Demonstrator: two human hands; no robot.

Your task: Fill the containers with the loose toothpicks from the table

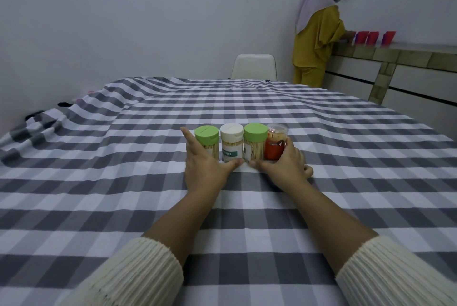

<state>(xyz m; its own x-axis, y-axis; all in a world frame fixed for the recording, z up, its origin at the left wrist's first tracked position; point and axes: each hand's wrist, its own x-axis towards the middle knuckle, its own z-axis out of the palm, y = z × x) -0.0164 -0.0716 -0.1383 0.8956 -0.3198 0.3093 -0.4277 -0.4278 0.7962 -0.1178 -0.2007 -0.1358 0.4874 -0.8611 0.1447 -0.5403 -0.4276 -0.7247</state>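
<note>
- At the middle of the checked bench (pixel 247 219), in the head view, four toothpick containers stand upright in a row, touching side by side.
- From nine to three o'clock: a left green-lid container (pixel 207 141), a white-lid container (pixel 231 142) whose label reads "...PICK", a right green-lid container (pixel 255 142), and a red-label container (pixel 275 143) with a clear lid.
- All four show toothpicks packed inside.
- The left hand (pixel 206 167) lies flat against the left green-lid container, its fingers (pixel 189 138) straight and together, thumb stretched toward three o'clock along the row's base.
- The right hand (pixel 284 164) touches the red-label container; its thumb points toward nine o'clock, and I cannot tell how the fingers behind lie.
- At one o'clock, well apart, stand a white chair (pixel 254 67), a person in yellow (pixel 315 41) and red cups (pixel 366 37).
</note>
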